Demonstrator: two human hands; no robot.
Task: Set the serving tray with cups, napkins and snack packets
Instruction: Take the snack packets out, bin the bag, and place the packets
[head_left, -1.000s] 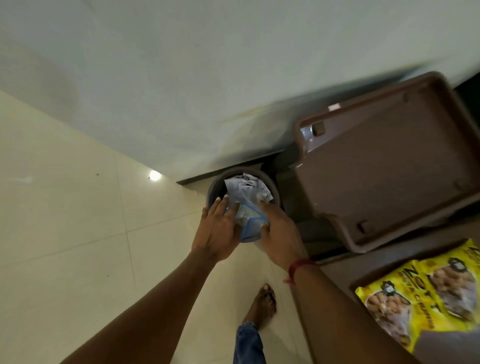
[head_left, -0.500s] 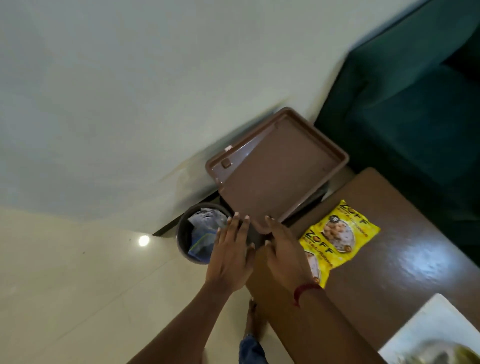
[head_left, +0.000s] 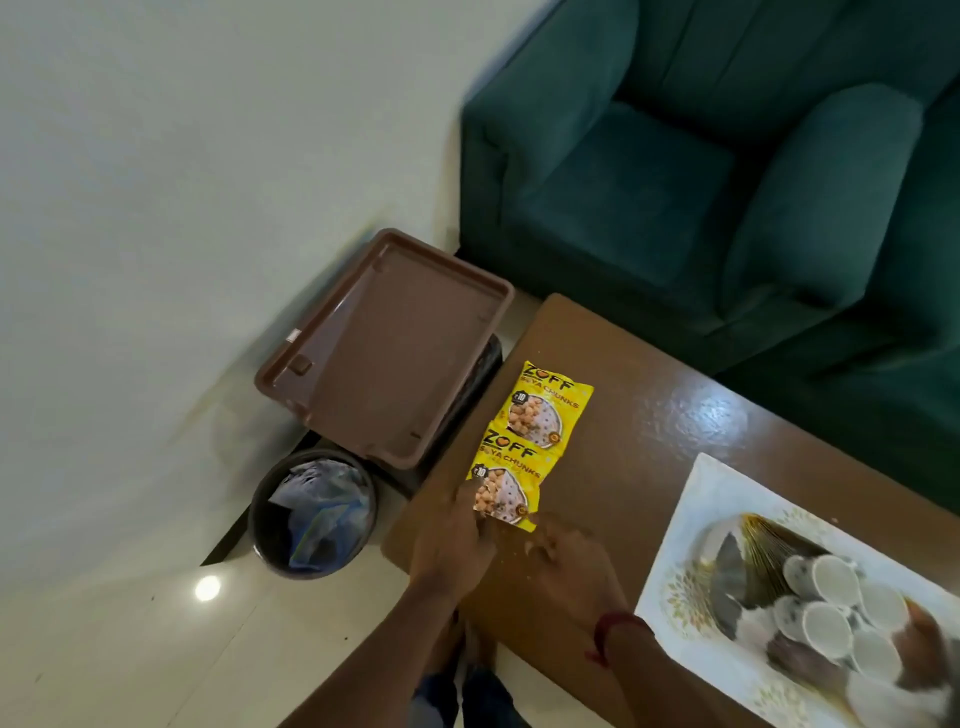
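Observation:
Two joined yellow snack packets (head_left: 530, 441) lie on the brown table (head_left: 649, 441) near its left edge. My left hand (head_left: 457, 540) rests on the table with its fingertips touching the near packet's lower left corner. My right hand (head_left: 571, 561), with a red thread at the wrist, hovers just right of that corner, fingers curled and blurred. A white floral serving tray (head_left: 696, 525) sits at the table's right side, carrying several white cups (head_left: 831, 608) and a dark patterned item. A brown plastic tray (head_left: 384, 348) leans beyond the table's left edge.
A dark round bin (head_left: 311, 514) with crumpled plastic inside stands on the tiled floor left of the table. A green sofa (head_left: 701, 171) fills the space behind the table. The white wall runs along the left.
Both hands have left the bin and moved right onto the table, reaching the near snack packet. The view has swung right, bringing the floral tray with cups into sight.

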